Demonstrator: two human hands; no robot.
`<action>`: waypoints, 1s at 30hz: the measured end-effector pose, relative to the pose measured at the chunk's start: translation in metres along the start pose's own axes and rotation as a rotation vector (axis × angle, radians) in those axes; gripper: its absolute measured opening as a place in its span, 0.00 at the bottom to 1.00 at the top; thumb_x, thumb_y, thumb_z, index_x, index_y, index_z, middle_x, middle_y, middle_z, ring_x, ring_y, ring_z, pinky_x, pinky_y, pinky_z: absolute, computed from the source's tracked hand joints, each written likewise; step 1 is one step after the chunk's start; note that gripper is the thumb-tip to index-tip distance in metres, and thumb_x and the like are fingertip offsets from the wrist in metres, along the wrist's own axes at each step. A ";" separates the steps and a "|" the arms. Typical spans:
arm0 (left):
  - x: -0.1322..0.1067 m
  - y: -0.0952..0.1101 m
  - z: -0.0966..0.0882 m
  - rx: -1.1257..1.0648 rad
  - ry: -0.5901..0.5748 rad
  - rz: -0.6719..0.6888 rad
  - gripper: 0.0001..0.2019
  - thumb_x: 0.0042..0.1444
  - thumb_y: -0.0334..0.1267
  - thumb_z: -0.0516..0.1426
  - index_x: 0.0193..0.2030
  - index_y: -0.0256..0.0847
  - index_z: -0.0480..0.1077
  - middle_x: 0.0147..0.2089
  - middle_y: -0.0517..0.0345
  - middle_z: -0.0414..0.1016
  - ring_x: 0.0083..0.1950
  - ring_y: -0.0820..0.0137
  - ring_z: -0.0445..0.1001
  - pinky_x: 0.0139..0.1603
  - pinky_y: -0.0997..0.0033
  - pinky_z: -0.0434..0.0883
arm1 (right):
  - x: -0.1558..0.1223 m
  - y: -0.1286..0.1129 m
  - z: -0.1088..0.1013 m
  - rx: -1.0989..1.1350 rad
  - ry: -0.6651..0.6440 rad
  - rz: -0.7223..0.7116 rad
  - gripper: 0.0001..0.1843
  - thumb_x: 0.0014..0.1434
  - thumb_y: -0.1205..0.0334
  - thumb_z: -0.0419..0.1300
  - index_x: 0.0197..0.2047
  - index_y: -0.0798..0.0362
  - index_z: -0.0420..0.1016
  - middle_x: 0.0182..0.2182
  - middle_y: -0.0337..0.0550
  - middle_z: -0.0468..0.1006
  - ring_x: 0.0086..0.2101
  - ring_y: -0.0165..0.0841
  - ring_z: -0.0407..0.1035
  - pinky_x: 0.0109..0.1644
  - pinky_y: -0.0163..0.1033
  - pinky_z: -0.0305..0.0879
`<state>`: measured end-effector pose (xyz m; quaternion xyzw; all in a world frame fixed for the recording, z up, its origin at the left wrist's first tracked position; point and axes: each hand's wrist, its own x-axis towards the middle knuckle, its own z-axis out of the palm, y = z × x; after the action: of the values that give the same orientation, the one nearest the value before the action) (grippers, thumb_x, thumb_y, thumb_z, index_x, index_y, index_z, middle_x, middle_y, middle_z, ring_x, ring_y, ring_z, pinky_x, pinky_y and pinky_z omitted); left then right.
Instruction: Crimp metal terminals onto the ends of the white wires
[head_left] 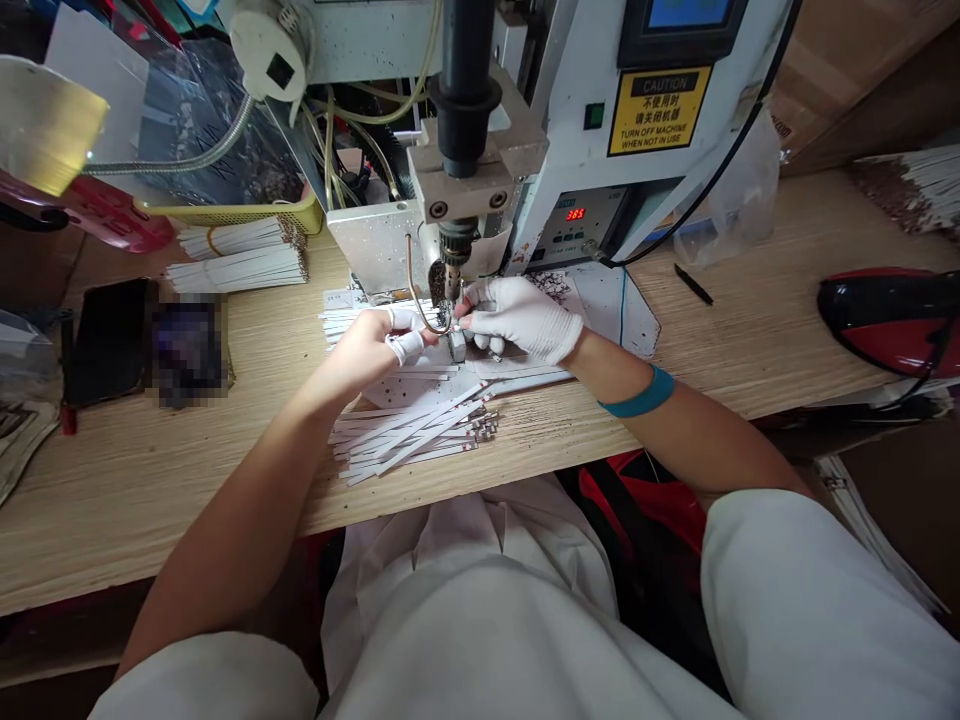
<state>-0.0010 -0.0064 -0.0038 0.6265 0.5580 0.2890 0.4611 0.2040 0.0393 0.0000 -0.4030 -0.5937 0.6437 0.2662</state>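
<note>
My left hand (pixel 379 345), bare with white finger cots on thumb and forefinger, pinches something small under the head of a bench machine (pixel 457 215). My right hand (pixel 525 318), in a white glove, has its fingers closed at the same spot, beside a small metal block (pixel 457 346). What the fingers hold is too small to make out. A loose pile of white flat strips with metal ends (pixel 420 425) lies on the wooden bench (pixel 150 470) just below both hands.
Bundled white strips (pixel 240 262) lie at the back left by a yellow basket (pixel 232 212). A dark phone (pixel 109 340) is at left, a red and black object (pixel 892 315) at right, more strips (pixel 922 185) at far right. A yellow caution label (pixel 658 110) is on the machine.
</note>
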 end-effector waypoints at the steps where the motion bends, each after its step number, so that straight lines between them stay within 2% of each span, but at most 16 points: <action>1: 0.001 0.000 0.000 0.004 -0.002 0.002 0.14 0.48 0.47 0.61 0.29 0.36 0.71 0.25 0.62 0.66 0.26 0.76 0.61 0.28 0.75 0.59 | 0.001 0.000 0.001 -0.001 -0.004 0.002 0.06 0.55 0.76 0.60 0.34 0.58 0.70 0.22 0.37 0.69 0.17 0.21 0.60 0.12 0.25 0.55; 10: 0.004 0.001 0.004 0.051 0.035 -0.043 0.11 0.46 0.42 0.60 0.31 0.35 0.75 0.27 0.60 0.70 0.27 0.75 0.62 0.28 0.75 0.59 | 0.000 0.001 0.004 0.042 -0.001 -0.003 0.07 0.56 0.76 0.59 0.34 0.56 0.68 0.21 0.34 0.66 0.17 0.20 0.58 0.13 0.25 0.52; 16: 0.005 -0.001 0.005 0.005 0.035 -0.075 0.11 0.46 0.42 0.60 0.29 0.35 0.73 0.22 0.64 0.63 0.24 0.77 0.56 0.24 0.75 0.52 | -0.001 0.003 0.004 0.047 0.022 0.006 0.07 0.55 0.75 0.60 0.34 0.56 0.67 0.21 0.35 0.66 0.16 0.20 0.57 0.13 0.26 0.51; 21: 0.006 0.000 0.005 -0.025 0.007 -0.002 0.09 0.47 0.40 0.57 0.27 0.35 0.73 0.25 0.61 0.67 0.28 0.74 0.62 0.30 0.74 0.58 | -0.001 0.004 0.005 0.095 -0.034 0.006 0.07 0.54 0.72 0.61 0.35 0.54 0.66 0.20 0.35 0.65 0.17 0.22 0.56 0.14 0.28 0.50; 26: 0.006 0.002 0.001 -0.017 -0.024 -0.023 0.11 0.50 0.42 0.56 0.28 0.35 0.73 0.25 0.60 0.67 0.29 0.74 0.61 0.31 0.72 0.58 | 0.000 0.001 0.009 0.067 0.012 0.100 0.08 0.52 0.69 0.63 0.32 0.52 0.66 0.18 0.35 0.65 0.15 0.24 0.56 0.14 0.29 0.52; 30: 0.006 0.001 -0.001 -0.056 -0.067 -0.003 0.10 0.51 0.40 0.56 0.24 0.36 0.69 0.23 0.63 0.62 0.27 0.75 0.58 0.30 0.73 0.57 | 0.000 -0.002 0.013 0.115 0.052 0.164 0.08 0.50 0.67 0.64 0.31 0.50 0.68 0.17 0.34 0.64 0.16 0.25 0.57 0.15 0.29 0.53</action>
<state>-0.0001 -0.0001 -0.0033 0.6220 0.5348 0.2825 0.4972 0.1929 0.0323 0.0013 -0.4509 -0.5135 0.6857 0.2508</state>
